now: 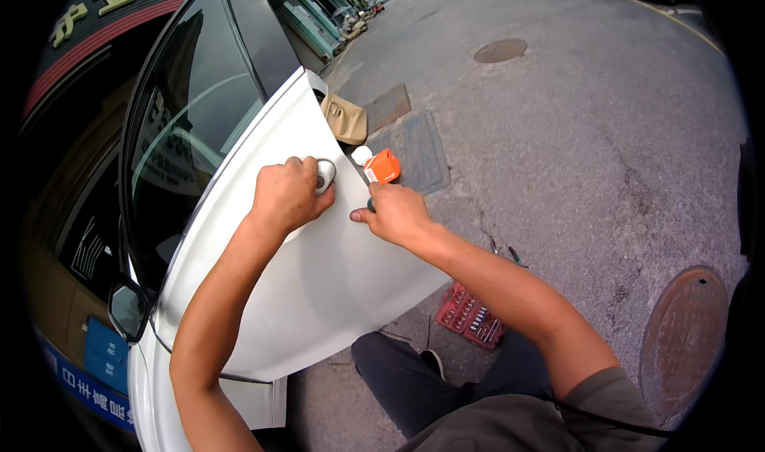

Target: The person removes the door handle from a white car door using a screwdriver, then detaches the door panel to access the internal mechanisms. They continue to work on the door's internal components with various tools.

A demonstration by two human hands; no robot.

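Note:
A white car door (319, 292) stands open in front of me. My left hand (285, 190) is closed round the door handle (325, 177), whose white rounded end shows past my fingers. At the door's edge my right hand (396, 214) is closed on a dark green handle (371, 205). Only a bit of that handle shows, and the rest of the tool is hidden by my fist and the door edge. Just beyond the right hand are an orange item (382, 167) with a white label and a small white round piece (362, 155).
A beige plastic item (346, 120) lies past the door edge. By my legs an open red socket set case (470, 316) rests on the ground, with loose tools (514, 254) nearby. The door window (195, 109) and side mirror (129, 312) are at left. Manhole covers (687, 336) dot the pavement.

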